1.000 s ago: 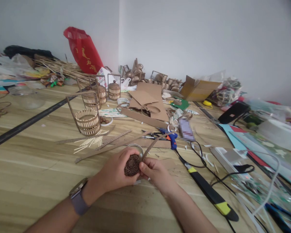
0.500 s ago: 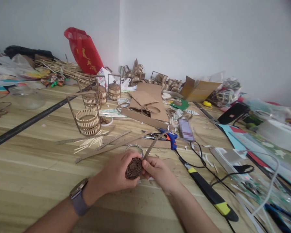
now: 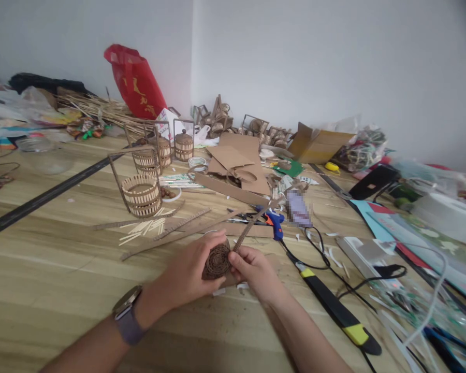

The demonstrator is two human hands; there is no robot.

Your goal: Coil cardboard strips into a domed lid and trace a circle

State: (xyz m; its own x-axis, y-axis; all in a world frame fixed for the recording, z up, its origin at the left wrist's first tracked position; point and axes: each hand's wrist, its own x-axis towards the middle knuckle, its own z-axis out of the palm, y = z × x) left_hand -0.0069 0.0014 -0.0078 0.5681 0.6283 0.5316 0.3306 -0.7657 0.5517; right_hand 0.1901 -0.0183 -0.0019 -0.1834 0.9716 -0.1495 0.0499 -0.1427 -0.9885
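A tightly wound coil of brown corrugated cardboard strip (image 3: 217,261) is gripped from its left side by my left hand (image 3: 192,264), fingers over the top and thumb below. My right hand (image 3: 252,267) pinches the strip's loose tail (image 3: 246,229) where it leaves the coil; the tail slants up and to the right. Behind my hands lies a blue glue gun (image 3: 275,223) with its cord. Further left stand a small slatted basket with a tall handle (image 3: 141,194) and several thin wooden sticks (image 3: 145,226).
Flat cardboard pieces (image 3: 236,160) lie mid-table, with lidded baskets (image 3: 184,145) to their left. On the right are a black and yellow cutter (image 3: 334,305), a power strip (image 3: 373,264) and tangled cords. A red bag (image 3: 134,83) leans on the wall.
Both hands have shifted slightly, carrying the coil a little up and right. The left fingers sit further over its top, and the strip's tail leans a bit more right.
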